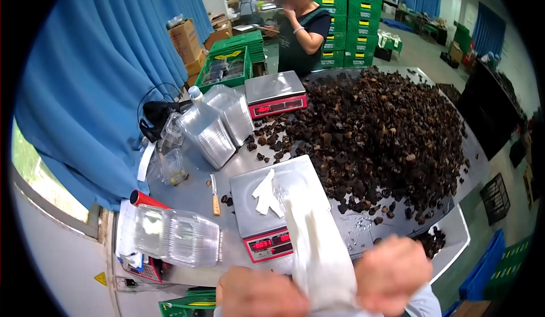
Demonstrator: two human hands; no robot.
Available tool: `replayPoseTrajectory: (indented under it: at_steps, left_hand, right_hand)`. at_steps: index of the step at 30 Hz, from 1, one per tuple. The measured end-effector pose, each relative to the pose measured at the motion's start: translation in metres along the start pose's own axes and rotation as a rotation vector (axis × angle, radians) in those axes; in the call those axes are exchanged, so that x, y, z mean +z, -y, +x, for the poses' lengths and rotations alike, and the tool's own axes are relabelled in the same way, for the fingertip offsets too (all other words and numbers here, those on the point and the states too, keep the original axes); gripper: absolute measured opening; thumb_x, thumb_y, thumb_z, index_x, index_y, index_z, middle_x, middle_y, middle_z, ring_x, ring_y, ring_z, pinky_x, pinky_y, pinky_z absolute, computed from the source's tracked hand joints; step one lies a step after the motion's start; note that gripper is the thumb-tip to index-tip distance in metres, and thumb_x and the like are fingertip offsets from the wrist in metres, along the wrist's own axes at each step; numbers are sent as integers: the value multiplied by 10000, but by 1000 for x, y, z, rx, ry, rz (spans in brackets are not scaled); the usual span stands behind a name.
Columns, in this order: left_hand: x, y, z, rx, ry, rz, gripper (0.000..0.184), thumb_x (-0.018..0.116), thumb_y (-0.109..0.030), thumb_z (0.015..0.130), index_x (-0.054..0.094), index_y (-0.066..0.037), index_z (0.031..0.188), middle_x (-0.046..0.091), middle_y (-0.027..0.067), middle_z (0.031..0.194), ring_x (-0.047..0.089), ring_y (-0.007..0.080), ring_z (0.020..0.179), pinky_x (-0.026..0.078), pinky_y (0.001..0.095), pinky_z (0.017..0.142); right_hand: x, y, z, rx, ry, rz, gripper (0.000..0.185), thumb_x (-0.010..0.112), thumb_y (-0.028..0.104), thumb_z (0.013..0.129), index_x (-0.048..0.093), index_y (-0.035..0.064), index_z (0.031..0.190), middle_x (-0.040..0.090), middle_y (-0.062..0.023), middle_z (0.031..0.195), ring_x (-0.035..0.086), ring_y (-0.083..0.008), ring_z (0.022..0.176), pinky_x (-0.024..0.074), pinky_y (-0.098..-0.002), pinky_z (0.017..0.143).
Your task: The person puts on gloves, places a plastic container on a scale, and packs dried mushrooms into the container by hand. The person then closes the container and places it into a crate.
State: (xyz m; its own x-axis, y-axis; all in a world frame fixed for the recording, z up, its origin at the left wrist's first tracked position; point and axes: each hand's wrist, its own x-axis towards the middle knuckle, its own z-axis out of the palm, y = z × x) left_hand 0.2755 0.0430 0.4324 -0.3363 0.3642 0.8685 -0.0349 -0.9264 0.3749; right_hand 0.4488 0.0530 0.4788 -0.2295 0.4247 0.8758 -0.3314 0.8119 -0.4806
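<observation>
My left hand [261,292] and my right hand [393,273] are both closed, blurred by motion, at the bottom of the head view. Between them a long white cloth [321,254] is pulled out, and both fists grip its near end. Its far end hangs over the front right of a red digital scale [265,244]. On the scale's metal plate lies a white piece with finger-like strips [264,192], similar to a glove. A small wooden-handled knife [216,203] rests on the table left of the scale.
A large heap of dark dried fungus pieces [386,129] covers the table's right side. Clear plastic containers [176,234] are stacked at left, more [210,132] behind. A second scale [276,93] stands farther back. A person [304,33] stands across the table near green crates [363,24].
</observation>
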Motion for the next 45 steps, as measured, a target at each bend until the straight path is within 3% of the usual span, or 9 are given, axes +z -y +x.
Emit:
replayPoseTrajectory:
  at_steps: [3,5,6,13,17,23,30,41,45]
  left_hand:
    - [-4,31,34,-322,380,377,235,699,78,692,576,3,878,558,89,842,543,157,643,459,270,592]
    - [7,52,31,-510,152,109,211,672,84,760,603,35,953,567,92,912,546,97,694,471,220,596]
    - [4,62,27,-531,191,115,183,668,72,774,617,31,945,582,89,914,550,92,692,470,217,595]
    - [6,95,11,-923,507,180,123,635,-50,865,661,2,973,616,9,798,493,43,611,386,191,527]
    - [3,109,-1,-1101,739,3,174,506,7,883,649,17,981,576,-27,724,463,37,611,369,210,523]
    - [2,129,-31,-1283,517,-72,172,523,48,849,691,30,881,614,24,695,498,47,535,358,186,445]
    - [6,143,-74,-1521,241,-418,176,598,-7,866,640,80,1013,675,126,943,670,188,807,566,302,713]
    - [39,130,-101,-1813,435,-659,323,381,-87,957,494,86,1205,593,185,1152,607,277,1019,505,373,909]
    - [50,139,-110,-1815,458,-777,423,382,-140,979,362,-25,1386,521,142,1299,535,288,1152,427,406,1010]
  right_hand:
    - [-16,-23,20,471,-43,-455,40,660,31,780,639,3,762,595,-44,599,544,-120,504,408,-230,459]
    - [-25,-51,18,642,-89,-425,121,675,105,843,656,-15,839,626,-18,665,514,-16,564,396,-193,477]
    - [-27,-62,18,685,-113,-429,145,662,143,830,671,-1,851,661,-71,689,611,-110,591,479,-245,538]
    - [-18,-87,-6,667,-190,-509,139,669,116,845,664,-22,841,639,-37,689,543,-40,600,439,-213,512]
    - [4,-96,-37,466,-196,-776,69,652,113,813,627,54,787,613,-110,673,622,-274,610,484,-343,527]
    - [25,-102,-83,534,-288,-843,101,671,72,809,596,18,850,609,-124,726,615,-272,605,488,-345,531]
    - [36,-102,-121,608,-382,-965,107,643,95,833,565,35,875,603,-127,775,615,-322,657,490,-393,541]
    - [21,-77,-154,723,-395,-1157,149,583,200,873,544,57,849,592,-144,812,611,-346,643,497,-429,529]
    - [13,-72,-156,796,-373,-1120,168,565,203,887,520,48,842,598,-170,818,610,-368,650,486,-461,529]
